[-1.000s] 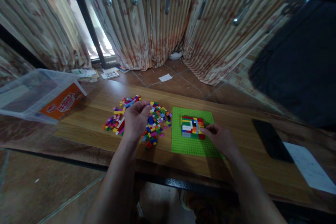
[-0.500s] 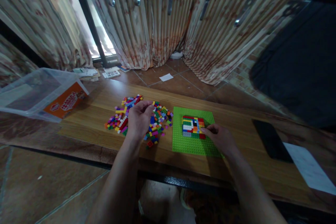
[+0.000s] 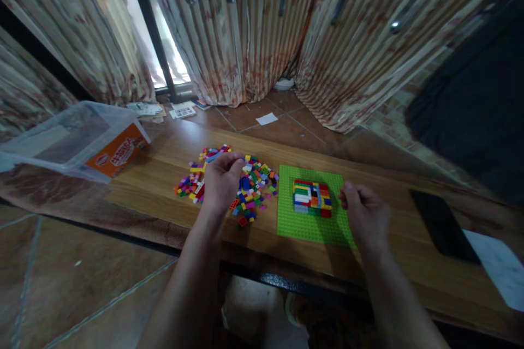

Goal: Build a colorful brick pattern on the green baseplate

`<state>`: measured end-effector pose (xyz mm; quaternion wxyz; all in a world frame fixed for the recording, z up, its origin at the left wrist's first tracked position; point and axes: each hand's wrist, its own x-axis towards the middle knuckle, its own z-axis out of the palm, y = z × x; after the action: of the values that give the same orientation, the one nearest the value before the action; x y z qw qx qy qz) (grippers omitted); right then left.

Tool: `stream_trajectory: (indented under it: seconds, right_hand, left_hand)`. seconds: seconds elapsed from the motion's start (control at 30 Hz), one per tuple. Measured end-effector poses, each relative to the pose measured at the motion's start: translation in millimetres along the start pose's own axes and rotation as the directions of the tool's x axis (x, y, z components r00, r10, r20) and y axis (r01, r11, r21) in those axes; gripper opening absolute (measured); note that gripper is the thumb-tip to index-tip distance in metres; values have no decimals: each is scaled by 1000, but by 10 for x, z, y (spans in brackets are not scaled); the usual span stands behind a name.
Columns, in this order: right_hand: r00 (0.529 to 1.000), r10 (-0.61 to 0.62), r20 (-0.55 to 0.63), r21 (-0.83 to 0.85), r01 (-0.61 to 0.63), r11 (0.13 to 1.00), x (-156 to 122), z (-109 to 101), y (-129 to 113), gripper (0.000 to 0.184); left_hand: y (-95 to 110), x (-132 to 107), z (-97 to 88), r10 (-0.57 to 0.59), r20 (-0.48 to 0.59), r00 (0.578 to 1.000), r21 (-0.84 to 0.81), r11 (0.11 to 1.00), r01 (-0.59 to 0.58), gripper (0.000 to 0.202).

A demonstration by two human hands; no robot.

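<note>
A green baseplate (image 3: 303,223) lies on the wooden table (image 3: 155,185), carrying a small block of coloured bricks (image 3: 311,198). To its left spreads a pile of loose coloured bricks (image 3: 256,182). My left hand (image 3: 221,181) rests on that pile, fingers curled down into the bricks; whether it holds one is hidden. My right hand (image 3: 365,215) hovers at the baseplate's right edge, just right of the built block, fingers curled and apart from it.
A clear plastic tub with an orange label (image 3: 77,142) lies at the table's left end. A black phone (image 3: 444,223) and white paper (image 3: 497,267) sit at the right. Curtains (image 3: 262,38) hang behind; tiled floor lies beyond and below.
My right hand has drawn back to the right, off the built block. The left hand stays on the brick pile. The view has shifted slightly.
</note>
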<state>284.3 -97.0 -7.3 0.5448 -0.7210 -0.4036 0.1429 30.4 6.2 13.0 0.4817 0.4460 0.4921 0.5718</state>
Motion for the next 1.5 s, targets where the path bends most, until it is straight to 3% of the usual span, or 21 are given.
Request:
stream_trajectory:
  seconds: [0.17,0.37,0.47,0.57,0.77,0.87,1.17,1.27,1.5]
  right_hand:
    - [966,-144,215,-4,149,989,-288,232,-168,30]
    - [759,-329,562,16,387,922,-617,518,-268,15]
    - [679,-368,635,34,452,892,-721,637,-260,18]
    - [637,-396,661,54,486,872,-796,727,-241,21]
    - [617,-476,627,79,557,827,-921,883,-247,25]
    - [585,-503,636,51,619,784,-976,958,-269,28]
    - [565,-466,681,-11,644,765,-1015,1019,-356,24]
    - [585,-464,665,-4,624,781,-997,1024,-356,17]
    - [695,-493,524,21,568,823,-912,1009,-303,15]
  left_hand:
    - [3,12,-40,1,-7,1000,-10,1000,-1,19]
    - [15,24,-68,-8,-16,1000,-1,1000,8,19]
    - [6,31,-75,-20,-20,1000,-1,1000,20,21]
    - [-2,30,-84,-13,-25,1000,-3,1000,13,22]
    - [0,24,-85,5,-15,1000,-30,1000,-6,18]
    - [5,24,-83,-2,-15,1000,-40,999,1,18]
    - [-8,34,-127,-11,-11,1000,-34,999,10,20]
    - [-7,38,-124,-13,-13,1000,-27,1000,12,21]
    - [23,28,-103,-41,-19,999,-17,999,41,24]
